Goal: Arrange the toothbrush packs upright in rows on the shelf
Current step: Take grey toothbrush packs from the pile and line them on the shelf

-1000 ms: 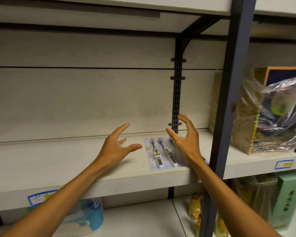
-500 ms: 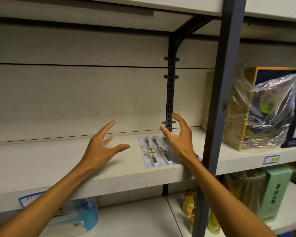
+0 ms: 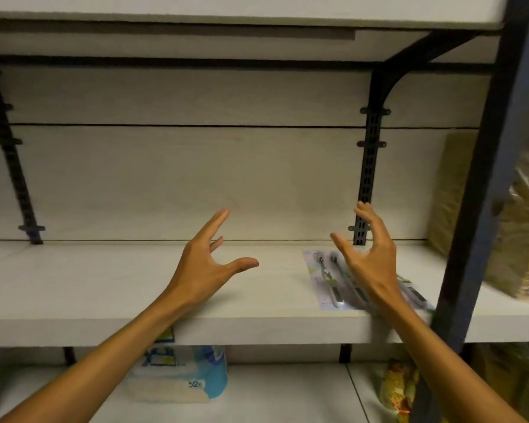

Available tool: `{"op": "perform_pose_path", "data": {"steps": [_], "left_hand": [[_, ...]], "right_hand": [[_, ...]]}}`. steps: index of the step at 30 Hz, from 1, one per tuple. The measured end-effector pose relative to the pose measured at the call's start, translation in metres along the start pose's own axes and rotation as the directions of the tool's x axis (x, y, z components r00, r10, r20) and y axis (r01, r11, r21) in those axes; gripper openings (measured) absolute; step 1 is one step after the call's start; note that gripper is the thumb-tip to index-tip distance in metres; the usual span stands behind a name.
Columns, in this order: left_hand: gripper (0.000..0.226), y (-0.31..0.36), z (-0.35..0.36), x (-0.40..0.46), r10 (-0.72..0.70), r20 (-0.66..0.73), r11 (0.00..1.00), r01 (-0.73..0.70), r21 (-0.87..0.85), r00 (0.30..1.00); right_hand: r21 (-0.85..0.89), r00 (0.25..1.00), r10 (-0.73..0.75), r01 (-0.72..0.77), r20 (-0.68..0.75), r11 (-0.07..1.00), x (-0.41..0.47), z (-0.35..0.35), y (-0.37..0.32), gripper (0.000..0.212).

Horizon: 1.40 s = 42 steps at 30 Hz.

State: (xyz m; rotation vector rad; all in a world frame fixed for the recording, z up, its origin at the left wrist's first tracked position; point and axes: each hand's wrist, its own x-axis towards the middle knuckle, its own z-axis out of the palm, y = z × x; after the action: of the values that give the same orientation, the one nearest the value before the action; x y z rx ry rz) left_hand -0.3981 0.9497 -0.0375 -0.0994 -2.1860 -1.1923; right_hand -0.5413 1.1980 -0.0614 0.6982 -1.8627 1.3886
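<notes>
A toothbrush pack (image 3: pixel 327 279) lies flat on the pale shelf (image 3: pixel 104 285), right of centre, with its long side pointing towards the back wall. My right hand (image 3: pixel 368 257) hovers above it with fingers spread and hides its right half; I cannot tell if it touches the pack. My left hand (image 3: pixel 208 261) is held over the bare shelf, well to the left of the pack, fingers spread and thumb out, holding nothing.
A dark upright post (image 3: pixel 483 209) stands just right of the pack. A slotted black bracket (image 3: pixel 367 166) runs up the back wall behind my right hand. Plastic-wrapped boxes (image 3: pixel 519 227) sit beyond the post. A tissue pack (image 3: pixel 180 377) lies on the shelf below.
The view has swung left, so more bare shelf shows on that side. Both hands have stayed spread in much the same pose, the right one still over the pack.
</notes>
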Motion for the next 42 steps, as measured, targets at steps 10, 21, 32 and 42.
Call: {"op": "perform_pose_path", "data": {"steps": [10, 21, 32, 42], "left_hand": [[0.106, -0.011, -0.137, -0.043, 0.081, -0.065, 0.995, -0.076, 0.072, 0.995], [0.105, -0.06, -0.345, -0.121, 0.052, -0.203, 0.984, -0.015, 0.179, 0.978], [0.097, -0.073, -0.449, -0.133, 0.039, -0.459, 0.972, 0.074, 0.225, 0.887], [0.088, -0.079, -0.533, -0.134, 0.064, -0.641, 0.937, 0.175, 0.302, 0.765]], "right_hand": [[0.058, 0.986, -0.135, 0.129, 0.097, 0.99, -0.035, 0.094, -0.124, 0.069], [0.182, 0.969, -0.19, 0.161, 0.157, 0.97, -0.084, 0.224, -0.275, 0.079], [0.339, 0.926, -0.28, 0.186, 0.253, 0.922, -0.084, 0.31, -0.344, 0.087], [0.506, 0.868, -0.388, 0.195, 0.311, 0.841, -0.094, 0.379, -0.402, 0.087]]}}
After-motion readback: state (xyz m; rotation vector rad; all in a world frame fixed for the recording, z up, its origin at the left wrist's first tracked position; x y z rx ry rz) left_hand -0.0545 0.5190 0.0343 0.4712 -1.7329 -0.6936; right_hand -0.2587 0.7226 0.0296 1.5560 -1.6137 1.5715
